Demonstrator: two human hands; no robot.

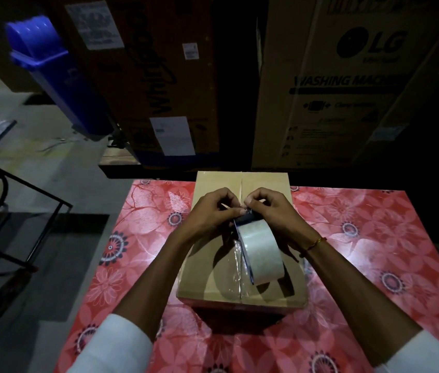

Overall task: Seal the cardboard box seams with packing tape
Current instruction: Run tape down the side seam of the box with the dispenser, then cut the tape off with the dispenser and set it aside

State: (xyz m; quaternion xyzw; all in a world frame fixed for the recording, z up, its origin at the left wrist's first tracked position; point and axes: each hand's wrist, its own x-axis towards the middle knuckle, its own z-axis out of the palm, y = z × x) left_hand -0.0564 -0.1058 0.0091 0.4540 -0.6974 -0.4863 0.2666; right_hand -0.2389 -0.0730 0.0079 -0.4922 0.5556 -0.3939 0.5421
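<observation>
A small closed cardboard box [207, 275] sits on the red flowered tablecloth [361, 251], its centre seam running away from me. A strip of clear tape [235, 267] covers the near half of that seam. Above the box, a tape dispenser with a roll of clear tape [260, 254] is held upright. My right hand [277, 214] grips the dispenser from the right side. My left hand [210, 211] pinches the tape at the dispenser's top front, thumb and fingers closed, close against my right fingertips.
Two tall appliance cartons [347, 84] stand right behind the table. A blue bin [48, 68] leans at the left. A dark metal-framed table [2, 168] stands on the grey floor to the left. The tablecloth lies bare either side of the box.
</observation>
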